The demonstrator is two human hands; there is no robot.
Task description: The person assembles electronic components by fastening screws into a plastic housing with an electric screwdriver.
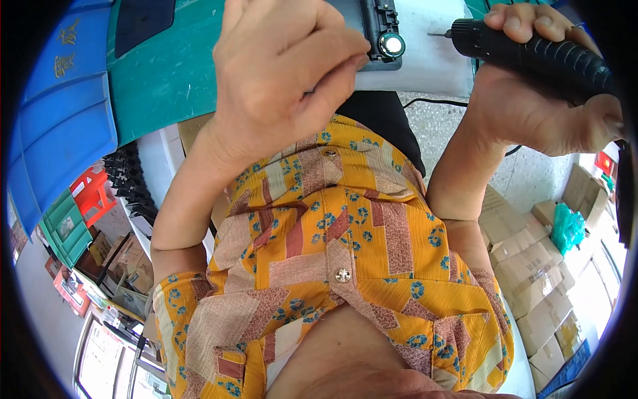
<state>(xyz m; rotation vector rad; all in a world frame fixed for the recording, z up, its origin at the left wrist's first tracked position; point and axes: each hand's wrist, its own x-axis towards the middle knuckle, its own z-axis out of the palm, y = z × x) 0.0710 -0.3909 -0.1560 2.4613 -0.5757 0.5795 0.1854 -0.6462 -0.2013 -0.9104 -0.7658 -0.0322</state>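
Observation:
My left hand (279, 60) is at the top centre, its fingers curled and pinched on the edge of a black plastic part (380, 23) with a round shiny lens (391, 44). The part lies on a white foam pad (435, 66). My right hand (525, 110) grips a black ribbed electric screwdriver (538, 56) lying sideways. Its thin bit (438, 33) points left and stops a short way from the black part. An orange patterned shirt fills the middle of the view below both arms.
The pad sits on a green worktop (166, 80), with a blue crate (60, 113) to its left. Red (90, 193) and green (66, 229) crates stand at lower left. Several cardboard boxes (531, 266) are stacked on the floor at right. A black cable (432, 102) hangs off the table edge.

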